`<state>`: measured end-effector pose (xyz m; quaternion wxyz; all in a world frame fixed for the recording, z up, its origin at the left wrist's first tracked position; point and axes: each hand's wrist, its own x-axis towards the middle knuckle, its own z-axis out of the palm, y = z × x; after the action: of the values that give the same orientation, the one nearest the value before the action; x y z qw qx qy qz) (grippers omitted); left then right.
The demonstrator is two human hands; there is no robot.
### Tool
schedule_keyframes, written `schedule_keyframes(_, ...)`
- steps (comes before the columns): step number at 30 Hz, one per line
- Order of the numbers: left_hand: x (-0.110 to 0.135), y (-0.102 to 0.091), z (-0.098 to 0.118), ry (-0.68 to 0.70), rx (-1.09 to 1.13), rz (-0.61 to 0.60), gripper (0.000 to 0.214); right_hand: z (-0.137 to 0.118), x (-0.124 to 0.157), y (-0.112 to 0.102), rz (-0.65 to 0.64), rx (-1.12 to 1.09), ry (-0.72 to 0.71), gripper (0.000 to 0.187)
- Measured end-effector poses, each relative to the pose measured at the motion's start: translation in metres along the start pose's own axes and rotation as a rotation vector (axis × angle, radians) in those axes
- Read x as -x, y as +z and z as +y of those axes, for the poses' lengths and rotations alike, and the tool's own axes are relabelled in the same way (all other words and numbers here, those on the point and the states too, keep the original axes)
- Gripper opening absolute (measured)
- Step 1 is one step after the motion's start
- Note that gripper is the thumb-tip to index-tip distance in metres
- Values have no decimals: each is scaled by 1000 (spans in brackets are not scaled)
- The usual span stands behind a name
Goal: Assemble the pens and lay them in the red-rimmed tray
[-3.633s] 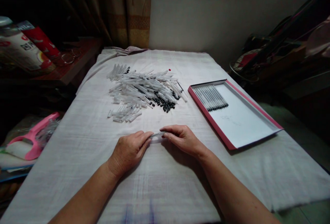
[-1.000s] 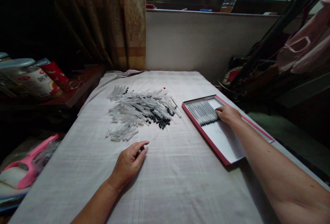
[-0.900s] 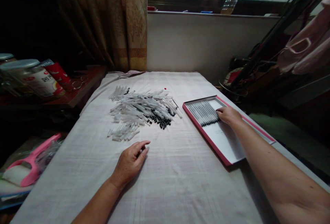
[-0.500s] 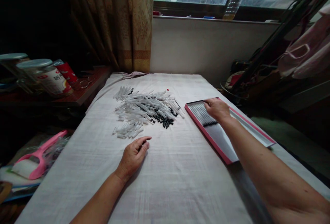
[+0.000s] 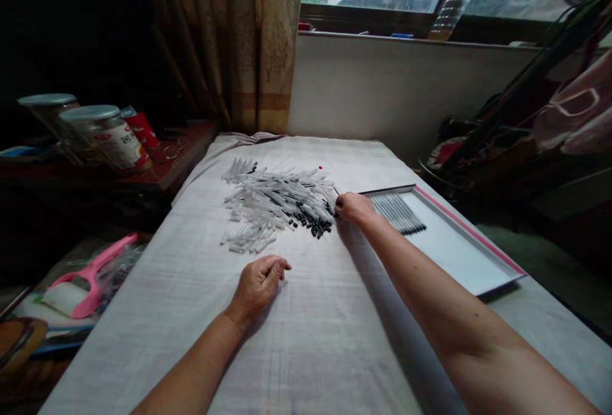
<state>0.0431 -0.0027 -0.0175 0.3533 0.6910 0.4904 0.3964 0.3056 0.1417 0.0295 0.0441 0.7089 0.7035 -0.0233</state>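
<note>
My right hand (image 5: 354, 207), the closer one, has its fingertips bunched at the right edge of the heap of slender, translucent plastic tubes (image 5: 275, 193), many slanting far-left to near-right; I can't tell what it grips. My left hand (image 5: 259, 280) curls on the near side, its hold also unclear.

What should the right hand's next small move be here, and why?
Probably pinch one piece from the pile and draw it out: the right hand is at its right edge, though whether it grips anything yet is hidden.
</note>
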Motion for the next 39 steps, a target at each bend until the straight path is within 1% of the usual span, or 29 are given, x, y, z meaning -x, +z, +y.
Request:
schedule_keyframes(4, -1, 0, 1, 43, -13, 5, 43, -1, 6, -1, 38, -26, 22, 31)
schedule_keyframes(6, -1, 0, 1, 64, -16, 7, 41, -3, 17, -1, 76, -38, 38, 34)
schedule_keyframes(8, -1, 1, 1, 88, -34, 25, 37, -5, 32, 0, 123, -115, 17, 34)
schedule_keyframes(9, 0, 1, 0, 109, -54, 49, 34, -6, 42, 1, 146, -190, -10, 33)
schedule_keyframes(11, 2, 2, 0, 187, -118, 102, 26, -11, 62, 8, 191, -407, -89, 27)
schedule_keyframes(14, 4, 3, 2, 360, -222, 138, 20, -22, 90, 25, 248, -783, -197, 26)
schedule_keyframes(16, 6, 3, 3, 453, -274, 161, 20, -31, 104, 36, 223, -1015, -241, 27)
schedule_keyframes(18, 7, 3, 3, 507, -320, 196, 20, -40, 113, 43, 166, -1190, -257, 27)
schedule_keyframes(20, 8, 2, 4, 535, -369, 221, 20, -47, 119, 46, 115, -1302, -259, 23)
schedule_keyframes(22, 8, 1, 5, 544, -442, 245, 20, -53, 124, 46, 74, -1366, -261, 20)
schedule_keyframes(24, 9, -1, 6, 542, -531, 264, 22, -60, 128, 45, 30, -1409, -275, 19)
schedule_keyframes(26, 9, -1, 8, 532, -605, 255, 25, -67, 133, 44, -19, -1442, -291, 20)
schedule_keyframes(30, 10, 0, 6, 522, -646, 141, 25, -77, 136, 46, -93, -1495, -280, 25)
schedule_keyframes(32, 10, 0, 3, 514, -640, 119, 26, -76, 132, 48, -106, -1506, -288, 29)
schedule_keyframes(34, 10, 0, 0, 498, -638, 135, 26, -72, 125, 50, -75, -1480, -291, 32)
schedule_keyframes(36, 9, -2, -2, 487, -635, 158, 25, -68, 115, 50, -1, -1376, -267, 32)
schedule_keyframes(37, 9, -2, -3, 484, -628, 171, 25, -67, 110, 49, 43, -1283, -250, 29)
schedule_keyframes(39, 8, -3, -5, 477, -615, 194, 24, -68, 99, 44, 117, -1015, -225, 24)
